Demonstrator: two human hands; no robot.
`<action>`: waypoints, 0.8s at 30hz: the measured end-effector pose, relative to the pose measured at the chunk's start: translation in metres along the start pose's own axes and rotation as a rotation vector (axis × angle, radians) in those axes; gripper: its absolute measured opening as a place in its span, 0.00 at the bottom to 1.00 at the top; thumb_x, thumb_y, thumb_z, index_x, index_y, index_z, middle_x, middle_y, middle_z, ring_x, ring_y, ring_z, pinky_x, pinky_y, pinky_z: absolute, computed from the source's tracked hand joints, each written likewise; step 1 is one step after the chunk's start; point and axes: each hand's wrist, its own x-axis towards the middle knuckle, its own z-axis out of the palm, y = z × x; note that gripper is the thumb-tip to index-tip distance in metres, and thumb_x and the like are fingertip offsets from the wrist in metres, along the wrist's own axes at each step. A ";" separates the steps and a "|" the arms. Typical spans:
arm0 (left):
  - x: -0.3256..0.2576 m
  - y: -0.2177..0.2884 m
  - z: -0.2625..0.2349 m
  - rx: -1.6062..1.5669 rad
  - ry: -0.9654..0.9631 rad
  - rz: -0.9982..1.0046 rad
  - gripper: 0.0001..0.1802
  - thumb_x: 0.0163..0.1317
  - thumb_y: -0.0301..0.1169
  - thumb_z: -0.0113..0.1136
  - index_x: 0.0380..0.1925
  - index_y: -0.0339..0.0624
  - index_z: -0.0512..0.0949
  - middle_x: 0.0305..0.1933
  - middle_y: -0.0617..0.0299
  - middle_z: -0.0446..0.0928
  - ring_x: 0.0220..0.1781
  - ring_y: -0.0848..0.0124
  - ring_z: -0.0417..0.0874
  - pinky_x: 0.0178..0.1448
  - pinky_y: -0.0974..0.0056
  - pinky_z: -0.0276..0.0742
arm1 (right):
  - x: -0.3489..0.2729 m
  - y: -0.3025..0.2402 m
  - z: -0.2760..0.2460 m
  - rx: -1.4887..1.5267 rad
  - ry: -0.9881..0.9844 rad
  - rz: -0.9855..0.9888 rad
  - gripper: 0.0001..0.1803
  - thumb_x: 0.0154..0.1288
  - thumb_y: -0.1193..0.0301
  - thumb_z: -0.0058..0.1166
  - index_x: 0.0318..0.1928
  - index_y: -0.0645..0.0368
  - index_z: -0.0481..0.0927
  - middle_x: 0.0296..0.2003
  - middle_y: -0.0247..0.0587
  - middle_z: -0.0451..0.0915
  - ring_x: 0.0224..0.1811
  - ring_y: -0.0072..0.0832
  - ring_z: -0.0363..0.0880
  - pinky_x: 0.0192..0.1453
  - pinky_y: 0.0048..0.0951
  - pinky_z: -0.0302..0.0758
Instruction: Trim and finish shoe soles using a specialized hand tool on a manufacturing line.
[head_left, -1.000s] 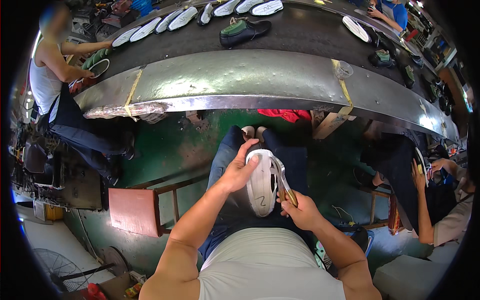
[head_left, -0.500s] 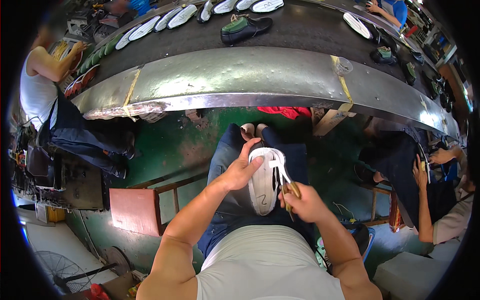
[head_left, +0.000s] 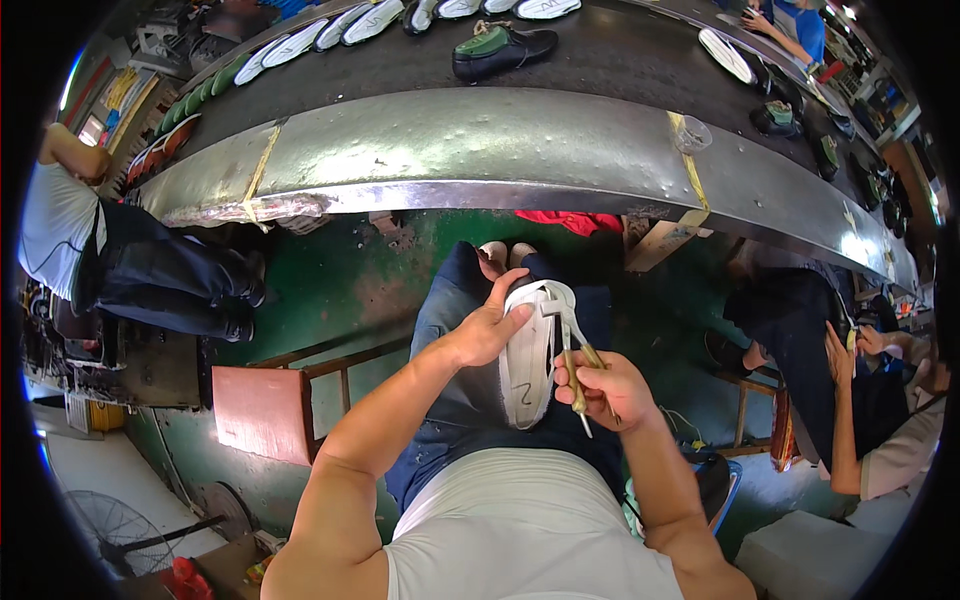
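Over the seated person's lap, left hand (head_left: 480, 335) clamps the white rubber shoe sole (head_left: 528, 365) while right hand (head_left: 605, 390) grips a brass-handled trimming tool (head_left: 578, 380) at its edge; trimming appears underway, next demanding steady rotation.

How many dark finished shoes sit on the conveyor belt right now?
3 clearly: a black shoe with green lining at top centre, and two dark shoes on the right stretch of the belt. Others farther right may be hidden or blurred.
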 end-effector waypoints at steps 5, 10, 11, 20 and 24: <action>0.006 -0.009 -0.002 -0.078 -0.019 -0.058 0.35 0.79 0.49 0.46 0.76 0.49 0.46 0.66 0.52 0.70 0.69 0.64 0.67 0.74 0.61 0.61 | 0.007 0.001 0.011 0.055 0.107 0.096 0.13 0.74 0.70 0.48 0.51 0.65 0.77 0.36 0.40 0.80 0.29 0.20 0.77 0.28 0.19 0.76; 0.005 -0.004 0.008 -0.145 0.038 -0.048 0.32 0.78 0.45 0.49 0.75 0.49 0.53 0.64 0.52 0.73 0.66 0.64 0.72 0.71 0.61 0.66 | -0.004 -0.015 0.003 -0.595 0.201 0.040 0.12 0.72 0.70 0.53 0.50 0.64 0.78 0.31 0.37 0.82 0.22 0.20 0.76 0.28 0.27 0.75; 0.007 -0.002 0.010 -0.164 0.066 -0.044 0.30 0.78 0.42 0.51 0.74 0.49 0.56 0.62 0.51 0.75 0.64 0.65 0.74 0.70 0.61 0.68 | -0.004 -0.015 0.001 -0.600 0.203 0.039 0.12 0.72 0.70 0.53 0.50 0.64 0.78 0.31 0.37 0.82 0.22 0.20 0.76 0.28 0.27 0.75; 0.006 -0.031 0.006 -0.453 0.166 0.018 0.24 0.74 0.28 0.56 0.68 0.48 0.67 0.58 0.63 0.76 0.59 0.74 0.75 0.64 0.66 0.72 | 0.035 0.051 -0.014 -1.200 0.450 -0.596 0.12 0.70 0.71 0.54 0.49 0.65 0.76 0.40 0.56 0.82 0.41 0.52 0.83 0.45 0.45 0.80; -0.006 -0.019 -0.006 -0.613 0.056 0.046 0.24 0.73 0.27 0.58 0.68 0.47 0.68 0.59 0.64 0.74 0.59 0.75 0.74 0.64 0.66 0.73 | 0.012 0.022 0.005 -1.361 0.385 -0.356 0.16 0.69 0.72 0.54 0.54 0.66 0.74 0.42 0.55 0.82 0.44 0.51 0.84 0.48 0.47 0.80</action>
